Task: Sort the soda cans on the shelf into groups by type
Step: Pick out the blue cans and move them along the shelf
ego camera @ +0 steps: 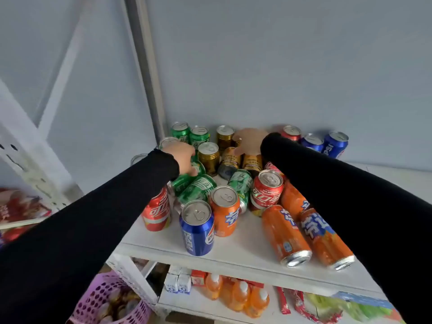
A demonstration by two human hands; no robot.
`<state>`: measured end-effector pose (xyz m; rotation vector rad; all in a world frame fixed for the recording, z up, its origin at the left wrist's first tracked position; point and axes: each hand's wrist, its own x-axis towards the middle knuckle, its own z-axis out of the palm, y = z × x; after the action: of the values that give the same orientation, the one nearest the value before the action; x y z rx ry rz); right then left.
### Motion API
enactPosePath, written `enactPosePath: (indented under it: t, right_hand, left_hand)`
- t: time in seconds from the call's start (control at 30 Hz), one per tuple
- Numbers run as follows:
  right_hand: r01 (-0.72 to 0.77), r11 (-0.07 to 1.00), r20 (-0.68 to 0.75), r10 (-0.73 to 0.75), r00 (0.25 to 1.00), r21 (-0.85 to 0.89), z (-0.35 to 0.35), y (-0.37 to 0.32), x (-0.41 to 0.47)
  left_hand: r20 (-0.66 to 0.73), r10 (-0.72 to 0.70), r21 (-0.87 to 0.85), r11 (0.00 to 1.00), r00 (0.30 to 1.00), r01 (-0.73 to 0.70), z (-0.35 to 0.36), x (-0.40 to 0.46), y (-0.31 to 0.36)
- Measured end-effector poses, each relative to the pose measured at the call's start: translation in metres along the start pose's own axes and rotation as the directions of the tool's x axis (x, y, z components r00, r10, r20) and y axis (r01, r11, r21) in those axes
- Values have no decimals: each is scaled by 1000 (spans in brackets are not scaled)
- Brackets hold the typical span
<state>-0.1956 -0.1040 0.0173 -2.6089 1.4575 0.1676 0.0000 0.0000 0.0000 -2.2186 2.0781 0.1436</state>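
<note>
in the head view, the left hand [184, 157] is curling its fingers around a lying green can [195, 168] near the shelf's [245, 249] left edge, beside more green cans [198, 187] lying on their sides. the right hand [250, 141] is blurred and reaching among the gold cans [230, 157] toward the shelf's back edge; whether its fingers are gripping anything i cannot tell. two green cans [189, 134] are standing at the back left, two blue cans [327, 143] at the back right. a blue can [197, 226] is standing near the front edge, with orange cans [285, 233] lying beside it to the right.
</note>
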Motion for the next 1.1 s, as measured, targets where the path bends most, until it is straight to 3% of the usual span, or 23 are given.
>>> enactPosePath:
  t: [0.4,0.53,0.7,0.93,1.1]
  right_hand:
    - [-75,987,355,20,934,141,15,3,52]
    - [-88,979,391,9,920,182,15,7,60]
    - [-54,980,310,-9,951,193,19,13,54]
    - [-14,979,173,-22,985,201,18,8,36]
    - [103,994,-119,-100,988,26,17,3,17]
  left_hand:
    - [115,-19,83,997,993,10,11,29,11]
    - [168,-67,99,994,984,50,9,33,19]
    - [183,-100,88,993,978,85,9,37,22]
    - [67,-84,43,996,994,81,13,30,16]
    - [-42,-64,-66,996,997,61,8,14,1]
